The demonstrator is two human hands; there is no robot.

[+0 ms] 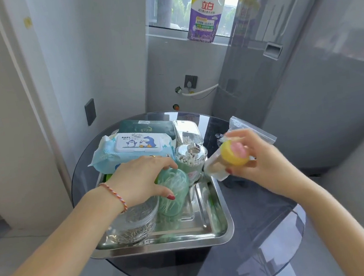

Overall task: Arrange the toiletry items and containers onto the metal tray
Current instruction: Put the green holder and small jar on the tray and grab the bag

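A metal tray (pixel 218 224) sits on a round dark glass table (pixel 266 230). My left hand (pixel 140 179) grips the top of a green translucent tub (pixel 173 193) standing in the tray. Beside it is a clear tub of metal clips (pixel 134 222). A cotton-swab jar (pixel 191 159), a clear lidded box (pixel 187 131), a blue baby-wipes pack (pixel 132 148) and a dark green pack (pixel 145 126) fill the tray's far part. My right hand (pixel 260 160) holds a yellow and pink ball (pixel 235 154) with a small clear packet (pixel 214 168) above the tray's right edge.
A clear zip bag (pixel 252 129) lies on the table behind my right hand. A purple and yellow detergent pouch (pixel 206 14) stands on the window sill. A grey appliance (pixel 305 78) rises at the right, and a white wall closes the left.
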